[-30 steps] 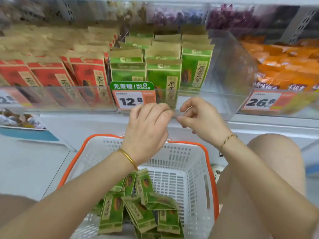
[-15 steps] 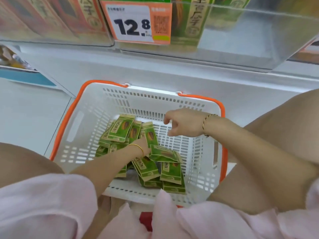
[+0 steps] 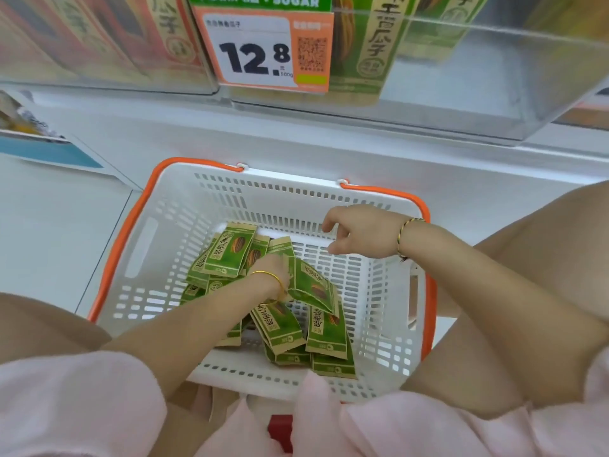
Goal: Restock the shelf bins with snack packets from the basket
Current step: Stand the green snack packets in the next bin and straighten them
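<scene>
Fingers of left hand (image 3: 276, 268), mostly hidden, apparently clamp a packet (image 3: 313, 286) tilted over others in the basket (image 3: 171, 206); right hand (image 3: 359, 234) hovers empty, fingers loosely curled. Packet likely light, crinkly, slippery: pinch its sealed edge.

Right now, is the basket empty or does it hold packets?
Not empty: a loose pile of green packets lies on the basket floor, with bare slotted bottom showing around it.
</scene>
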